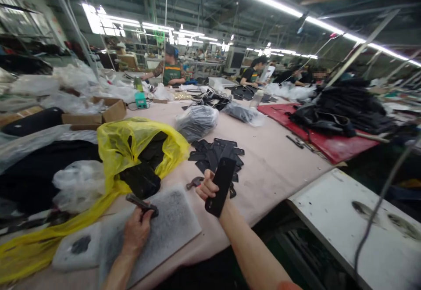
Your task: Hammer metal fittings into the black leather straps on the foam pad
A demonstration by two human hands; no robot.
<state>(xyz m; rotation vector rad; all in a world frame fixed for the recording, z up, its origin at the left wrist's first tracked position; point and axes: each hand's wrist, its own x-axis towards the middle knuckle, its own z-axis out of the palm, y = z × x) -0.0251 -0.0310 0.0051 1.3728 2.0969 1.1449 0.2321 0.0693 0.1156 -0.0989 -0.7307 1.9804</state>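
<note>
My left hand (135,234) is closed around a short dark bar-shaped tool (140,203), whose exact kind I cannot make out. It is above a grey-speckled white board (176,220) on the table. My right hand (207,187) grips a flat black strap piece (222,184) with rounded corners and small slots near its ends, tilted upright. Just behind that hand lies a hammer (194,183), partly hidden. Beyond it spreads a loose pile of similar black pieces (205,154).
A yellow plastic bag (113,138) with black material stands left of the board. A white block (77,248) sits by the board's left edge. Clear-bagged bundles (197,121) lie farther back. A red board (279,112) holds black goods. Co-workers (173,70) are across the table.
</note>
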